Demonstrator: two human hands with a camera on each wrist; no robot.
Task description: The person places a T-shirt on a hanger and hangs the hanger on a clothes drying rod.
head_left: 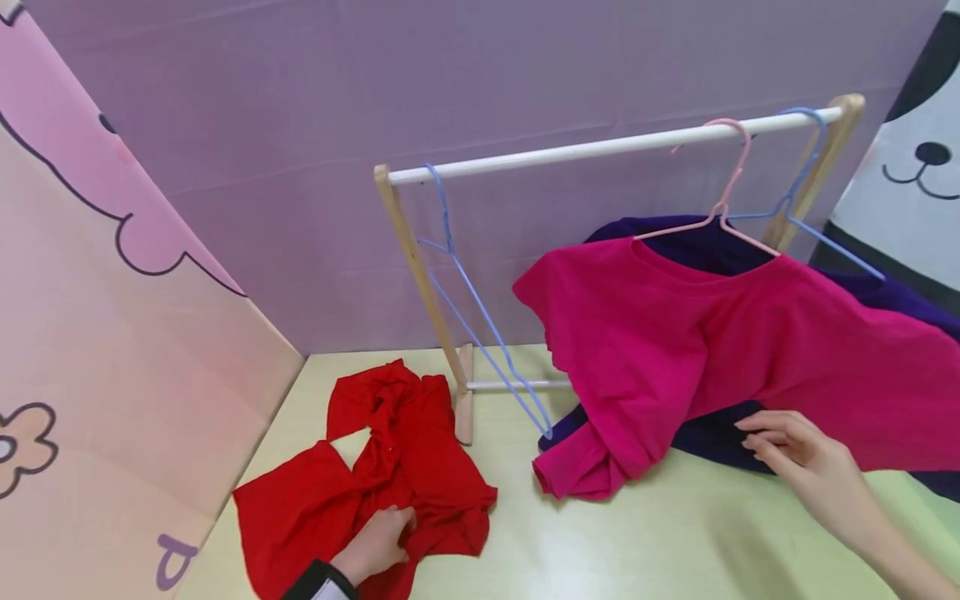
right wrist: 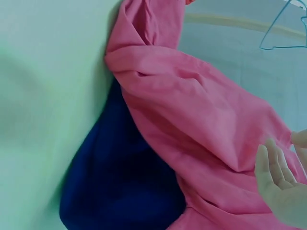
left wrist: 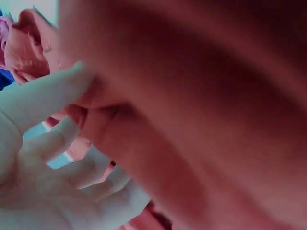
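My left hand (head_left: 378, 542) is at a crumpled red shirt (head_left: 442, 467) lying on the table. In the left wrist view its thumb meets the red cloth (left wrist: 158, 143), and the other fingertips pass behind a fold. My right hand (head_left: 806, 458), fingers loosely bent and holding nothing, is at the lower part of a pink shirt (head_left: 675, 333). That shirt hangs from a pink hanger (head_left: 723, 200) on the rack. In the right wrist view the fingers are beside the pink cloth (right wrist: 192, 100).
A small rack with a white rail (head_left: 585, 150) stands against the purple backdrop. A bare blue hanger (head_left: 487, 325) hangs at its left end. Another blue hanger (head_left: 795, 196) at the right carries a dark navy garment (head_left: 720, 437) behind the pink shirt. A printed panel (head_left: 97, 333) borders the left.
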